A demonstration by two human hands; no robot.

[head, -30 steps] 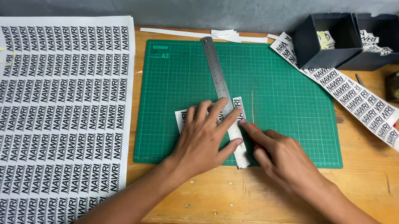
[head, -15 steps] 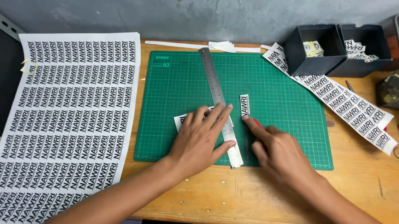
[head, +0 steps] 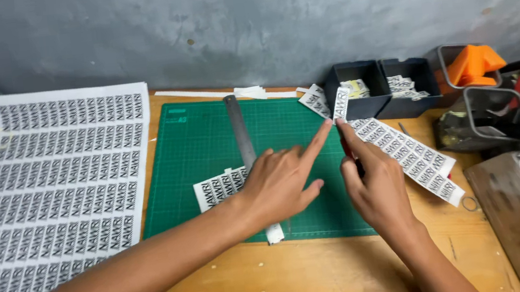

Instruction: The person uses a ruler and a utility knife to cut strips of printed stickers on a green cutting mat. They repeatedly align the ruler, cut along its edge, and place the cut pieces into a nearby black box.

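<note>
Small cut label, white w/ black print, pinched btwn left hand index tip and right hand index tip, lifted above mat. Long axis approx 12–6, slight tilt to 1. Dark open boxes just at 1–2, holding more cut labels. Label strip at 4. Steel ruler at 9, label piece beneath. Big printed sheet far at 9.

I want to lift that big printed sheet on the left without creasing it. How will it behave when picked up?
The sheet looks like thin paper, so it is probably light and floppy, sagging if lifted by one corner. It overhangs the table on the left, so a push may slide it off. Two hands at opposite edges would likely keep it flat.
</note>
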